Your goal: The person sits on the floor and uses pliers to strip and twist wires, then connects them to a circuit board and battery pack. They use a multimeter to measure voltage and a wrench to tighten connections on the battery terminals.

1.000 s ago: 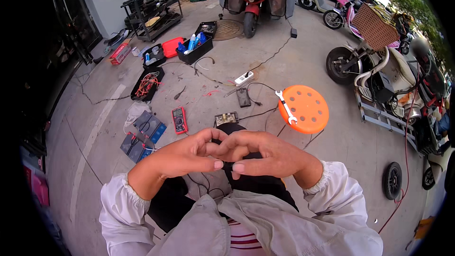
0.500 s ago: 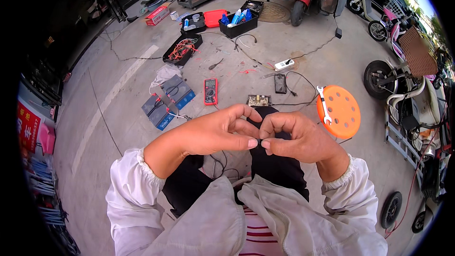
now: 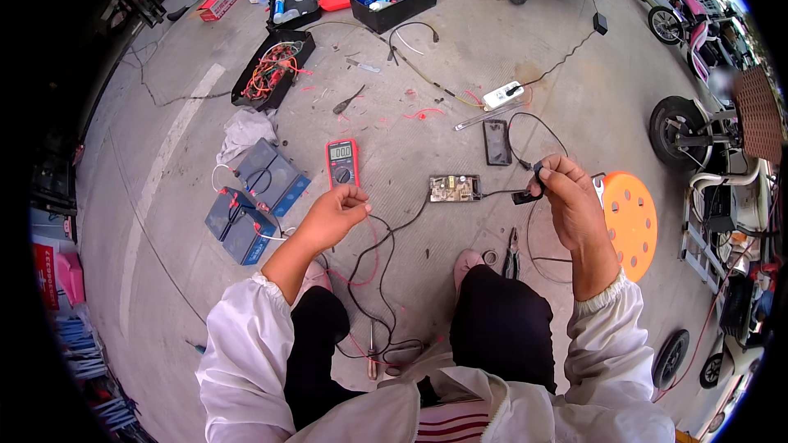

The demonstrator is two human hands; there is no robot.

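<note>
My right hand is closed, thumb and fingers pinching a small black plug-like piece. Its exact kind is partly hidden by the fingers, and black cords pass close by. To the left, my left hand is raised with thumb and fingertips drawn together; whatever they may hold is too small to make out. Between the hands on the floor lies a bare circuit board with black leads. Just beyond my left hand is a red multimeter, its display lit. A black rectangular case lies beyond the board.
Wired batteries stand at left. Pliers and a screwdriver lie near my feet. An orange stool is beside my right arm. Farther off are a white power strip, a wire box and a bottle box.
My hands, together in the middle before, have parted: the left moved left, the right moved right and up to the black piece. The view has shifted, showing the floor between my legs.
</note>
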